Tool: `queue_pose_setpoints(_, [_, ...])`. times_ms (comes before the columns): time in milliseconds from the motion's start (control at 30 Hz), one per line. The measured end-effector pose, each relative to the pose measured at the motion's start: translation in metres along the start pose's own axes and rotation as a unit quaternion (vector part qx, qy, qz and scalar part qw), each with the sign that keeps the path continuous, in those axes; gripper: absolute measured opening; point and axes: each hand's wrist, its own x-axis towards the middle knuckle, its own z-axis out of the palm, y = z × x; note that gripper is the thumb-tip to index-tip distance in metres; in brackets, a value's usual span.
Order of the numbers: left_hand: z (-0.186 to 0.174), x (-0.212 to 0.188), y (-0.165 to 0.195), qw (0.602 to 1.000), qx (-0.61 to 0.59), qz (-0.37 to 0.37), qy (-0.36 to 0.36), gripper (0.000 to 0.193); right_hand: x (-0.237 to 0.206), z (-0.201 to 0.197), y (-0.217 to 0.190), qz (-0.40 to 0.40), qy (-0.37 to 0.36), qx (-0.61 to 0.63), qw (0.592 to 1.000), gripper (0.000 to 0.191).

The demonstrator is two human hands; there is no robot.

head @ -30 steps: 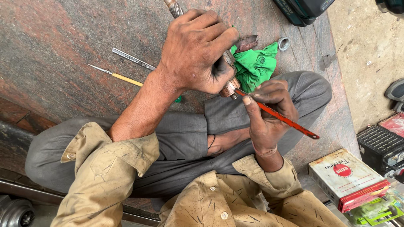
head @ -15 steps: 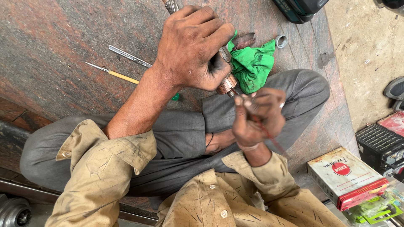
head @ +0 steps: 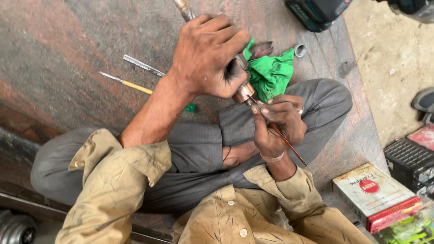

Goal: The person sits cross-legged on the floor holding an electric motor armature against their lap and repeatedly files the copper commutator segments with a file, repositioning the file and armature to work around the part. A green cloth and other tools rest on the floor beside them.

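Left hand [head: 209, 54] is wrapped tight around a metal shaft piece [head: 244, 92], its copper-coloured end poking out over the lap, and the right hand [head: 275, 124] pinches a thin red-handled tool [head: 282, 138], tip set right against that copper end. So the work on the end is mid-way, it seems, though the contact spot is too small to read. A green rag [head: 271, 72], a yellow-handled screwdriver [head: 131, 84] and a small metal ring [head: 299, 50] lie on the floor beyond the knees, untouched.

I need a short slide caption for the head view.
Left hand grips a copper-tipped metal part; right hand holds a thin red tool against it.
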Motion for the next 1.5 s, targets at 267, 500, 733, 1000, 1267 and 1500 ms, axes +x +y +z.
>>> queue_pose_setpoints(267, [0.001,0.000,0.001,1.000,-0.002,-0.008,-0.006,0.045,0.000,0.016,0.006,0.031,0.040,0.026,0.998,0.028])
queue_pose_setpoints(500, [0.002,-0.001,0.002,1.000,-0.007,-0.019,-0.004,0.042,-0.005,0.006,0.005,0.053,0.014,0.029,0.998,0.028])
queue_pose_setpoints(733, [0.002,-0.001,0.001,1.000,-0.012,-0.009,0.004,0.047,0.003,0.000,0.000,0.081,-0.001,0.053,0.995,0.027])
queue_pose_setpoints(1000, [0.000,0.001,0.004,1.000,0.003,-0.025,-0.019,0.047,-0.011,0.028,0.020,0.070,0.087,0.142,0.984,0.027])
queue_pose_setpoints(1267, [0.003,-0.002,0.003,1.000,0.003,-0.015,0.006,0.041,-0.016,0.031,0.022,0.003,0.078,0.045,0.996,0.028])
queue_pose_setpoints(1500, [0.005,-0.003,0.000,1.000,0.019,-0.014,0.005,0.041,-0.011,0.033,0.030,-0.031,0.071,0.041,0.996,0.028])
